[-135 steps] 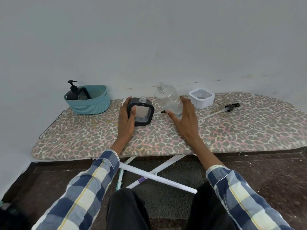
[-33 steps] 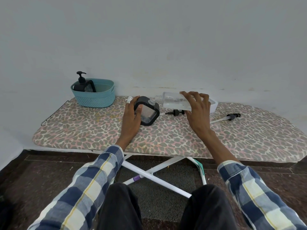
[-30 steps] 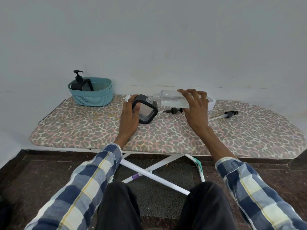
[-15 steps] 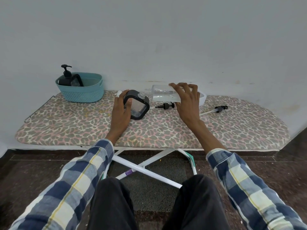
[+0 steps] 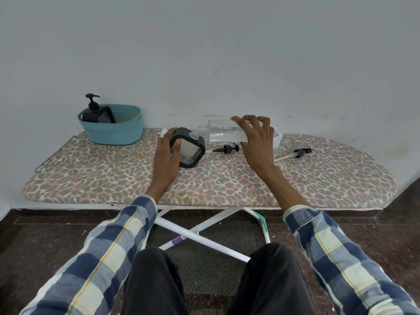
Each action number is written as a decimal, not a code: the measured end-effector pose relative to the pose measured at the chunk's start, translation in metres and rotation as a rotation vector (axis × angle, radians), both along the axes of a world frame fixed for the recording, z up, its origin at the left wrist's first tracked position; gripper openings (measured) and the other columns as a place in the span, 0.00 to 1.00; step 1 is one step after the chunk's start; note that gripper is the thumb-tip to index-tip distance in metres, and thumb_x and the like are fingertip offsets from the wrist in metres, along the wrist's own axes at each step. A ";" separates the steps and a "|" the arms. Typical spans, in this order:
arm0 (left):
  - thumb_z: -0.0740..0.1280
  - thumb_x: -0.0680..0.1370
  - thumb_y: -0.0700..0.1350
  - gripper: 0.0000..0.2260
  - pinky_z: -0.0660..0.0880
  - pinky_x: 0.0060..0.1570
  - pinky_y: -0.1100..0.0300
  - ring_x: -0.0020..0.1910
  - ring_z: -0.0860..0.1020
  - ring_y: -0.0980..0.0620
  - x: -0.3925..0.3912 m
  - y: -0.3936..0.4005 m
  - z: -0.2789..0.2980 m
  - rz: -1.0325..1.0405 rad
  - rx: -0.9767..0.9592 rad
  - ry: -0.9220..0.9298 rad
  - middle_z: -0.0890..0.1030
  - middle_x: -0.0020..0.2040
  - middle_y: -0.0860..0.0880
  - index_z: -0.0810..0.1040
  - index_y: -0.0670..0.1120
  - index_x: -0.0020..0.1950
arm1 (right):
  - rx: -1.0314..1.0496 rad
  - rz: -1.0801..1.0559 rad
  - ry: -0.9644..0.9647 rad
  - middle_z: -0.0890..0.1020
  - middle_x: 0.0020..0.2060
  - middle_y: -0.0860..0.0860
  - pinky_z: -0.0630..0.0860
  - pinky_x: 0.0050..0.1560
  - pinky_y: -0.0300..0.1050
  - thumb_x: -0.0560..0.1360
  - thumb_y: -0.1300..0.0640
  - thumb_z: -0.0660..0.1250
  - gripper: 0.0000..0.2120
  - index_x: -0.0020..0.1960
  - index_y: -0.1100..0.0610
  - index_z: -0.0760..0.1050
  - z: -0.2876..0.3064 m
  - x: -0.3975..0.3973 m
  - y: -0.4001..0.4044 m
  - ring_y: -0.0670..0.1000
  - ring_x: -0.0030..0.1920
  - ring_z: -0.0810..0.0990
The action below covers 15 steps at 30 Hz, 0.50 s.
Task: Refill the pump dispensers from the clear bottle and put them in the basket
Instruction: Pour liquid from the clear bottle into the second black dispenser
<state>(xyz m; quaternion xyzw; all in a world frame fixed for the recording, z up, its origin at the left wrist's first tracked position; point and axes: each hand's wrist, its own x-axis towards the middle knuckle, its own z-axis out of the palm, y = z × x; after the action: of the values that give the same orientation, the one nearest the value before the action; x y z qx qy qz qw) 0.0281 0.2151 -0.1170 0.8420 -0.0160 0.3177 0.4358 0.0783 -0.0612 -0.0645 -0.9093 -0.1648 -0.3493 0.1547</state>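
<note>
My left hand (image 5: 165,160) grips a square black-framed dispenser (image 5: 189,152), tilted to the left, its open neck up. My right hand (image 5: 256,142) holds the clear bottle (image 5: 223,133) on its side, mouth pointing at the dispenser's neck. A black pump head (image 5: 228,148) lies on the board just right of the dispenser. A second pump with a long white tube (image 5: 295,153) lies further right. The teal basket (image 5: 113,130) at the back left holds one black pump dispenser (image 5: 94,112).
Everything sits on a leopard-print ironing board (image 5: 113,178) against a pale wall. A white square container (image 5: 277,138) stands behind my right hand. A small white cap (image 5: 162,133) lies beside my left fingertips. White crossed legs and a dark mat are below the board.
The clear bottle went from nearly upright to lying horizontal with its mouth at the dispenser's neck. My left hand kept hold of the dispenser. The camera view shifted.
</note>
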 end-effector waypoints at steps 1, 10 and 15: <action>0.55 0.89 0.60 0.23 0.61 0.60 0.83 0.67 0.71 0.59 0.000 0.000 0.000 -0.001 0.000 -0.001 0.72 0.75 0.48 0.65 0.53 0.83 | -0.003 -0.001 0.000 0.75 0.71 0.47 0.69 0.57 0.55 0.71 0.70 0.75 0.41 0.77 0.42 0.70 0.000 0.000 0.000 0.59 0.70 0.68; 0.55 0.89 0.59 0.23 0.60 0.60 0.83 0.67 0.70 0.61 -0.002 -0.001 0.000 -0.003 0.000 -0.010 0.72 0.76 0.48 0.65 0.53 0.83 | -0.024 -0.003 0.001 0.74 0.71 0.48 0.69 0.58 0.55 0.70 0.69 0.77 0.42 0.77 0.43 0.70 0.003 0.000 -0.001 0.58 0.69 0.68; 0.55 0.89 0.59 0.23 0.61 0.60 0.83 0.67 0.71 0.59 -0.003 -0.001 0.001 -0.008 -0.001 -0.010 0.72 0.75 0.48 0.65 0.53 0.83 | -0.029 -0.010 -0.002 0.74 0.71 0.47 0.68 0.56 0.53 0.69 0.71 0.75 0.43 0.77 0.42 0.70 0.004 -0.001 -0.001 0.58 0.69 0.68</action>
<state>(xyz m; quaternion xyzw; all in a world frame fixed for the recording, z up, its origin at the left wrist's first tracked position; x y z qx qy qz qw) 0.0255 0.2141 -0.1164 0.8401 -0.0213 0.3202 0.4373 0.0772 -0.0618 -0.0608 -0.9119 -0.1655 -0.3487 0.1397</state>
